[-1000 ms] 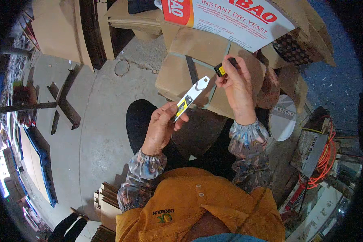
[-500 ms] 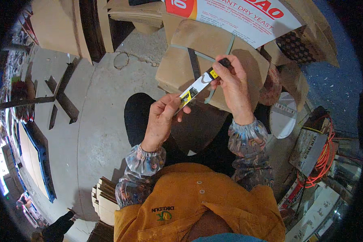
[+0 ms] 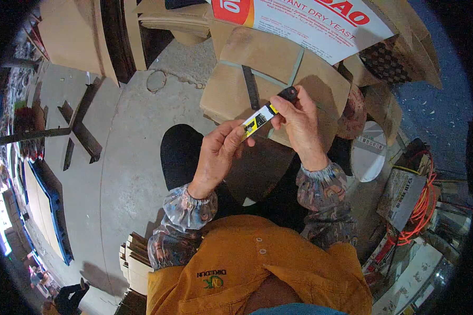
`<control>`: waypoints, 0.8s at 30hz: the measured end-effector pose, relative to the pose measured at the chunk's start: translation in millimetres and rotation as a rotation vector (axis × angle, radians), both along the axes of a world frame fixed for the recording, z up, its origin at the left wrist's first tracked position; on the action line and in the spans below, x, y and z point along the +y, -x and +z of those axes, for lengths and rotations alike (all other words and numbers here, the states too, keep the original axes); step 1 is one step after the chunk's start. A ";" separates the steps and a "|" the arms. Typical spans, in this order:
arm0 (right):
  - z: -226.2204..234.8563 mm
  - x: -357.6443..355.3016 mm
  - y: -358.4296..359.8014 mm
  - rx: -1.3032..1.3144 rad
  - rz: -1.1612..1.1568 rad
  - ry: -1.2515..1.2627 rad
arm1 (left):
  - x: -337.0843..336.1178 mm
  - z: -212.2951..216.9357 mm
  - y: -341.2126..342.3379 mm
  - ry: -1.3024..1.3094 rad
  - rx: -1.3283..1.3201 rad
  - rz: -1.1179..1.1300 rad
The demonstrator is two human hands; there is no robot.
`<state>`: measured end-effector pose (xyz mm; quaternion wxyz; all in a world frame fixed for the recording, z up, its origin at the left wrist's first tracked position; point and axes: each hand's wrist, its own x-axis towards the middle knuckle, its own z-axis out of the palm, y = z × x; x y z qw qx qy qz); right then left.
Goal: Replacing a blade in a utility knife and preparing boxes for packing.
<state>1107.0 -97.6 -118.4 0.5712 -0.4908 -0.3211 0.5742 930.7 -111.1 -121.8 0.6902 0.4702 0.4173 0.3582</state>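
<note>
Both my hands hold one slim, stick-shaped pack (image 3: 260,118) with a white, yellow and black label and a black end; its exact kind is unclear. My left hand (image 3: 218,154) pinches the lower, yellow end between thumb and fingers. At the upper end, my right hand (image 3: 302,125) grips with its thumb on top beside the black tip. Beneath and beyond them lies a strapped bundle of brown cardboard (image 3: 228,86), crossed by pale green straps. A narrow dark bar (image 3: 250,86) rests on that bundle, apart from my fingers.
A white and red printed carton (image 3: 305,26) lies beyond the bundle. Folded cardboard (image 3: 79,37) stands far left, near a dark metal stand (image 3: 79,126). Orange cable (image 3: 423,197) is coiled at right. A small cardboard stack (image 3: 136,262) sits near left. Another person (image 3: 71,299) shows at lower left.
My left hand has moved up and right, closer to my right hand. Less of the white label shows, and the pack's black end shows more. My right hand has shifted slightly down.
</note>
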 end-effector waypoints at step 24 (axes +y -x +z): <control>-7.4 7.1 0.6 -0.124 -0.002 0.042 | 27.5 -1.2 -26.4 -0.103 0.186 -0.007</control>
